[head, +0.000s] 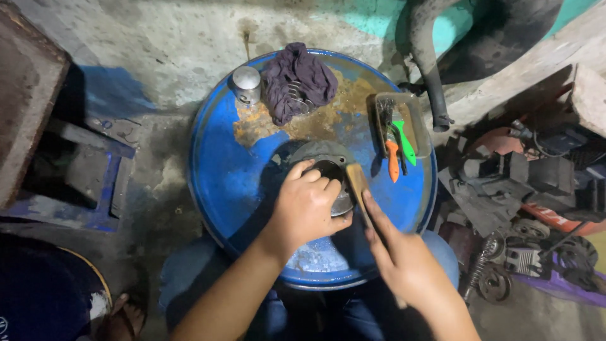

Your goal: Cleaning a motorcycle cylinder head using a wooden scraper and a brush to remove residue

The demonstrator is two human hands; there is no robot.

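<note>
On the blue drum lid, left fingers grip the metal cylinder, right fingers clasp a brush

Both bare forearms rise from the bottom edge of the frame toward its centre. The left hand sits just below centre, knuckles up, fingers curled in a grasp. The right hand, lower right of centre, is blurred, fingers extended up-left.

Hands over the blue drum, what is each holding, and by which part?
Left hand grips the round metal part by its rim. Right hand holds a wooden-handled tool by its lower handle.
</note>
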